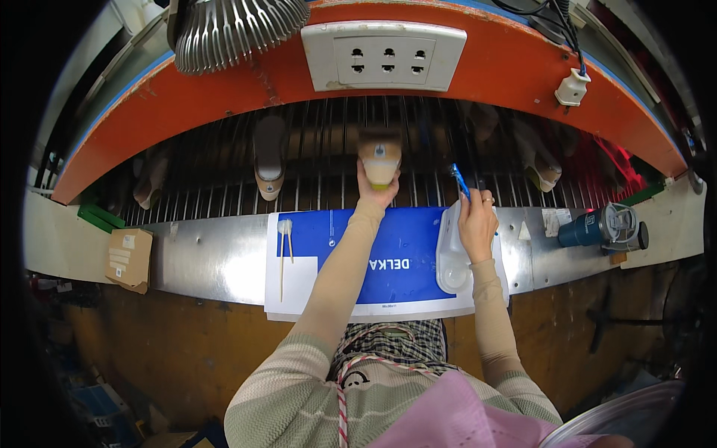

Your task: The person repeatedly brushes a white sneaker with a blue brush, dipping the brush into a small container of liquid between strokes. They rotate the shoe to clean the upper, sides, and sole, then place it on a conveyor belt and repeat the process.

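My left hand (379, 193) is wrapped round the near end of a beige and brown shoe (383, 158). The shoe's far end is dark and blurred over the rods of the conveyor. My right hand (476, 224) pinches a small blue brush (460, 180), its head pointing up and away, a short way right of the shoe and apart from it. Below that hand lies a white plastic tray (451, 280) with a rounded well, partly covered by the hand. Two thin sticks (282, 257) with a white clump at their far ends rest on the sheet at left.
A blue and white sheet (343, 280) covers the middle of the metal ledge (202, 257). More shoes (269, 160) stand on the rod conveyor (317, 175). A cardboard box (128, 260) sits left, a teal tumbler (590, 230) right. An orange beam (508, 63) with sockets (385, 56) crosses above.
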Action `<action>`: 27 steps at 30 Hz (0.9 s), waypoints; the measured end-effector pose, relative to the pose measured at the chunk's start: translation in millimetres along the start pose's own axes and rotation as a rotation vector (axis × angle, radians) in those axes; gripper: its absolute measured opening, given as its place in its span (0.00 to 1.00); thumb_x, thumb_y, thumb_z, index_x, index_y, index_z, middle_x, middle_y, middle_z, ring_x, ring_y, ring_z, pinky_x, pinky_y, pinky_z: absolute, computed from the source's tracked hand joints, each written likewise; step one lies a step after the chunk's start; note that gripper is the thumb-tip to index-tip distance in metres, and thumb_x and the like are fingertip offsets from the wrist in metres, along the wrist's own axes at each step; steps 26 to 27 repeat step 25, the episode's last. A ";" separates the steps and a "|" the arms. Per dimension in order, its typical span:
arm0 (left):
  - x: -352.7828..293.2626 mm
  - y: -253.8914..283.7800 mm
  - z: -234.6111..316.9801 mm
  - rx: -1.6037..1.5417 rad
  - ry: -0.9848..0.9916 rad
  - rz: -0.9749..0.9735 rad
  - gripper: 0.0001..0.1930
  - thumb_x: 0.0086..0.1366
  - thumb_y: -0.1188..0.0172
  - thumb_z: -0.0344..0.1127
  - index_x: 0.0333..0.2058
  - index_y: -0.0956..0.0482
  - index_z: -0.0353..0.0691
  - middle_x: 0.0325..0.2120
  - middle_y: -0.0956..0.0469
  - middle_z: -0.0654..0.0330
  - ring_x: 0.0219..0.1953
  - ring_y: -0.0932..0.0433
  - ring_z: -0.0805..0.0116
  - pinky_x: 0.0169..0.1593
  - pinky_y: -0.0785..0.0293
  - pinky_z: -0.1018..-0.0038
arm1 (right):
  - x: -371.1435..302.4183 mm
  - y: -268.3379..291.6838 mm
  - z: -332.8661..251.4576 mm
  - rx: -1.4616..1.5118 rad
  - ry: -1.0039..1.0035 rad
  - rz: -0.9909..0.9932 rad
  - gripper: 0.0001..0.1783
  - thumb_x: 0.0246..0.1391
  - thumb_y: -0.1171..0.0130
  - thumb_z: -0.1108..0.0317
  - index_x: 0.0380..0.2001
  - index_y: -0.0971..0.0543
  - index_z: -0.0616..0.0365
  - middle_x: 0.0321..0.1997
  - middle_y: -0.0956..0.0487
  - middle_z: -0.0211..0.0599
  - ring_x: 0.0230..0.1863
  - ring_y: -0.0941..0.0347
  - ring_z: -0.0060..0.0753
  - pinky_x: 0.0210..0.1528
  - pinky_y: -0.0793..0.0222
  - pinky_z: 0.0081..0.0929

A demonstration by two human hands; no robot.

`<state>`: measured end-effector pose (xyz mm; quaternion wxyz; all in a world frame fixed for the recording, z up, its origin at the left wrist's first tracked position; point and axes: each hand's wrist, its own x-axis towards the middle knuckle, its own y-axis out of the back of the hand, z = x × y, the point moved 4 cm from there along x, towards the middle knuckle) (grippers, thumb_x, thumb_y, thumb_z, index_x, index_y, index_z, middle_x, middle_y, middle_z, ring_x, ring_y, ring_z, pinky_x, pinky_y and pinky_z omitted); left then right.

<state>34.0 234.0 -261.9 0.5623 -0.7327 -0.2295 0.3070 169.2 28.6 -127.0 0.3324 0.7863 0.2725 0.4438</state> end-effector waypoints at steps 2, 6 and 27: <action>17.6 -3.0 4.0 -0.045 -0.017 0.089 0.29 0.66 0.47 0.63 0.54 0.25 0.48 0.49 0.22 0.56 0.50 0.23 0.47 0.42 0.18 0.62 | -2.4 1.8 0.1 0.003 -0.004 -0.001 0.07 0.64 0.45 0.65 0.39 0.24 0.57 0.40 0.27 0.45 0.34 0.24 0.53 0.33 0.28 0.46; -9.6 -7.2 -9.1 -0.012 -0.082 0.081 0.31 0.70 0.51 0.62 0.58 0.29 0.44 0.55 0.27 0.50 0.57 0.28 0.44 0.54 0.23 0.52 | 0.6 4.3 -2.6 0.041 0.016 0.027 0.07 0.64 0.44 0.65 0.38 0.23 0.57 0.39 0.26 0.43 0.31 0.24 0.51 0.30 0.28 0.44; -15.6 -19.5 5.2 0.166 -0.268 0.438 0.35 0.75 0.60 0.57 0.74 0.63 0.58 0.73 0.57 0.56 0.73 0.54 0.43 0.63 0.42 0.31 | -0.1 -0.7 0.5 0.058 0.006 -0.045 0.08 0.63 0.42 0.64 0.37 0.22 0.57 0.38 0.24 0.43 0.35 0.23 0.51 0.32 0.27 0.42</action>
